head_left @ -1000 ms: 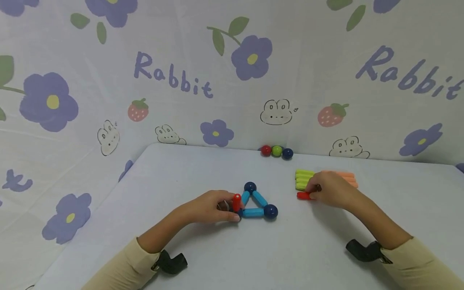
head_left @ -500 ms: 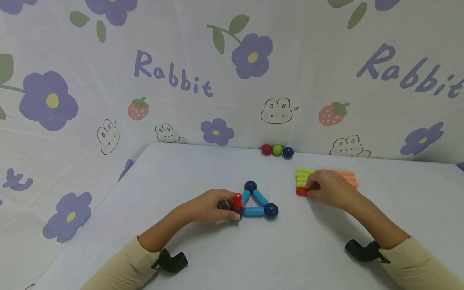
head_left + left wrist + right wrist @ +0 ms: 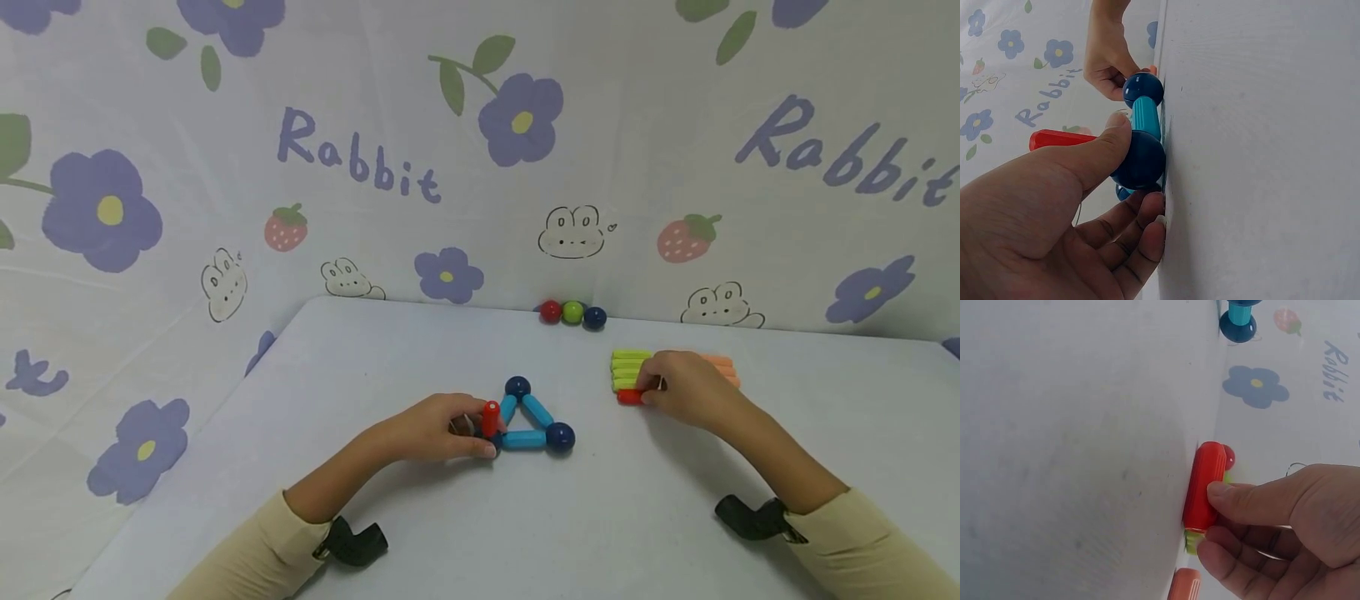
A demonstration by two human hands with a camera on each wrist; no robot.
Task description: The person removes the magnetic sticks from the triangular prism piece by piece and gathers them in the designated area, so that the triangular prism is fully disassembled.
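Observation:
My left hand [image 3: 431, 429] holds the dark blue ball [image 3: 1140, 159] at the near left corner of a flat triangle, thumb on one side and fingers on the other. A red building stick [image 3: 491, 418] stands upright on that ball. Light blue sticks [image 3: 524, 440] form the triangle's sides, with dark blue balls [image 3: 560, 437] at its corners. My right hand [image 3: 686, 387] pinches another red building stick [image 3: 1205, 486] lying on the table, its thumb on the ribbed side. That stick lies along the near side of a row of yellow-green sticks [image 3: 628, 363], partly covered by the hand.
Orange sticks [image 3: 726, 372] lie side by side just right of the yellow-green ones, partly behind my right hand. At the table's back edge sit a red ball [image 3: 551, 312], a green ball [image 3: 573, 312] and a dark blue ball [image 3: 595, 317]. A printed cloth [image 3: 480, 167] hangs behind.
My right hand has slid the red stick away from me, up against the yellow-green row, then slightly right. My left hand and the triangle have stayed in place.

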